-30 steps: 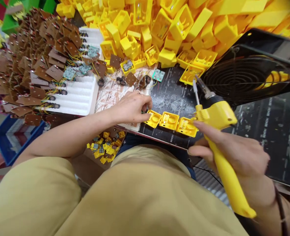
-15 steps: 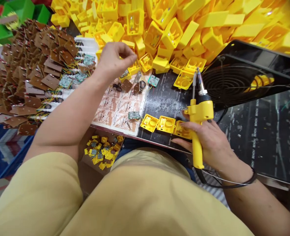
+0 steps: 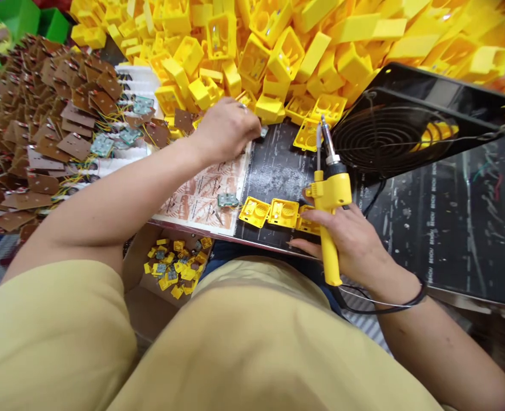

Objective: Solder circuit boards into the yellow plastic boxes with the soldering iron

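My left hand is over the far part of the printed sheet, fingers curled down. A corner of a small green circuit board shows at its fingertips; the fingertips themselves are hidden. My right hand is closed around a yellow soldering gun, its metal tip pointing up and away. Below that hand, at the bench edge, several open yellow case halves lie in a row, the rightmost partly covered by the fingers. Another green circuit board lies left of the row.
A big heap of yellow cases fills the back. Brown boards with wires are piled at left. A black fan stands right of the gun tip. Below the bench is a cardboard box of yellow parts. Green bins stand far left.
My left hand has moved right and closer, from beside the yellow heap down to the circuit board, now covering most of it. My right hand keeps holding the soldering gun. The view has shifted slightly.
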### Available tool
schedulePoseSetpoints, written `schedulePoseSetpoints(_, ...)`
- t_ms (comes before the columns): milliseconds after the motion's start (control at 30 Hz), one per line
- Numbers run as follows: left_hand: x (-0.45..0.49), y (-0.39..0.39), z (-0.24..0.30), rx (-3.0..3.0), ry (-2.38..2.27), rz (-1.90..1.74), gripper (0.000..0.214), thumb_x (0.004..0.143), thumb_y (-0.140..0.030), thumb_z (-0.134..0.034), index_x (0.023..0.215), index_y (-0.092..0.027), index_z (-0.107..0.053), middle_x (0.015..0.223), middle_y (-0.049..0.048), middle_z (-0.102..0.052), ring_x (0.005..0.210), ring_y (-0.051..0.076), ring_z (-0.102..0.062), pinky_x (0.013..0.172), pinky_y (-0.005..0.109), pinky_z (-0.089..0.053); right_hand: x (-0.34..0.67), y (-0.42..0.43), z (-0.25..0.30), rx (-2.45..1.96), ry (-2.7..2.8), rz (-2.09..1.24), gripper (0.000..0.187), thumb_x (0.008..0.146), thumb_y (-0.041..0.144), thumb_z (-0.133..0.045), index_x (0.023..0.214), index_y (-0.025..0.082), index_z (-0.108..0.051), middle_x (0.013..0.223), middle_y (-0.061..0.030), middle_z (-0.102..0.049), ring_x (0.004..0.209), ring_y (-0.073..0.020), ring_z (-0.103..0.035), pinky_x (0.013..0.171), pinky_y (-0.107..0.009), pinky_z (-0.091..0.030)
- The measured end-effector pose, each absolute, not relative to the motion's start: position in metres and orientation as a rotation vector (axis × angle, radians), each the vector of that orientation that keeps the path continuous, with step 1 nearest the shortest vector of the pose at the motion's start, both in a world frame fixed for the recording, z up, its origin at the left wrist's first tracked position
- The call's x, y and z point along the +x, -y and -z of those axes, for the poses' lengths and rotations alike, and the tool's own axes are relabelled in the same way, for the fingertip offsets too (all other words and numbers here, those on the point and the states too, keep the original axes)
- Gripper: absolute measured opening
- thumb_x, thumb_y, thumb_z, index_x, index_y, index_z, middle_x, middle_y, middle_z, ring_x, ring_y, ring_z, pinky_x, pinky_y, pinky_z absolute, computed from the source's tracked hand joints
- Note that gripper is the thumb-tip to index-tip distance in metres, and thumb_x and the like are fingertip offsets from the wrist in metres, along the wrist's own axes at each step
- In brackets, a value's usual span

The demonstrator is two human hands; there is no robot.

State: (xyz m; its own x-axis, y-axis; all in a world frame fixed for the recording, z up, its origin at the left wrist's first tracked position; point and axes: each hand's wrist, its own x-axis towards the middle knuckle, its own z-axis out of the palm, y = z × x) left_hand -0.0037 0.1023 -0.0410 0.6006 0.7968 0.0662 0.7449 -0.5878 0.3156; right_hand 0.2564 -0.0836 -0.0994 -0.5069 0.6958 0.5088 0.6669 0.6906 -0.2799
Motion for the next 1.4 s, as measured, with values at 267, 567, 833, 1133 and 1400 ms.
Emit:
schedulePoseSetpoints(267,-0.022,-0.089,0.015,1.502,-1.124,-0.856,0.058,0.067,-0.068,-0.085,0.088,-0.029,-0.047,0.085,-0.0090,-0.070,0.089,0.010,-0.067,0.092,0.038,-0.060,0.239,0.074,0.101,-0.991,2.249,-0.115,0.027,0.100,0.029,-0.067,0.124,0.023,-0.057,0.091,-0.0034,-0.069,0.083,-0.0217,-0.068,0.083,-0.037,-0.058)
schedulePoseSetpoints(567,-0.003,-0.030,0.024,2.223,-0.983,-0.165,0.015,0.092,-0.035,-0.065,0.091,-0.020,-0.068,0.079,0.0007,-0.073,0.070,0.014,-0.062,0.071,0.033,-0.050,0.216,0.072,0.105,-1.056,2.142,-0.065,0.039,0.096,0.037,-0.074,0.128,0.021,-0.057,0.100,-0.0059,-0.073,0.091,-0.0234,-0.071,0.092,-0.040,-0.059)
schedulePoseSetpoints(833,-0.010,-0.009,0.031,2.550,-0.926,0.003,0.021,0.097,-0.021,-0.057,0.097,-0.021,-0.078,0.094,0.0026,-0.080,0.091,0.019,-0.073,0.096,0.036,-0.050,0.237,0.090,0.089,-1.017,2.021,0.025,0.040,0.085,0.020,-0.086,0.116,0.020,-0.062,0.109,-0.0115,-0.079,0.097,-0.0222,-0.079,0.083,-0.031,-0.063)
schedulePoseSetpoints(1133,-0.020,0.002,0.030,2.479,-1.113,0.051,0.031,0.099,-0.025,-0.056,0.119,-0.024,-0.079,0.101,0.0048,-0.082,0.101,0.024,-0.073,0.110,0.047,-0.045,0.250,0.104,0.066,-1.056,2.068,-0.032,0.027,0.088,0.008,-0.081,0.106,0.022,-0.067,0.083,-0.0001,-0.078,0.071,-0.0135,-0.075,0.070,-0.025,-0.059)
schedulePoseSetpoints(1400,-0.060,0.018,0.033,2.423,-1.264,-0.269,0.087,0.084,-0.058,-0.079,0.155,-0.018,-0.049,0.155,0.0169,-0.060,0.141,0.035,-0.058,0.119,0.050,-0.043,0.257,0.107,0.069,-1.054,2.073,-0.010,0.025,0.087,0.008,-0.082,0.103,0.022,-0.069,0.076,0.0029,-0.076,0.063,-0.0099,-0.070,0.065,-0.022,-0.056)
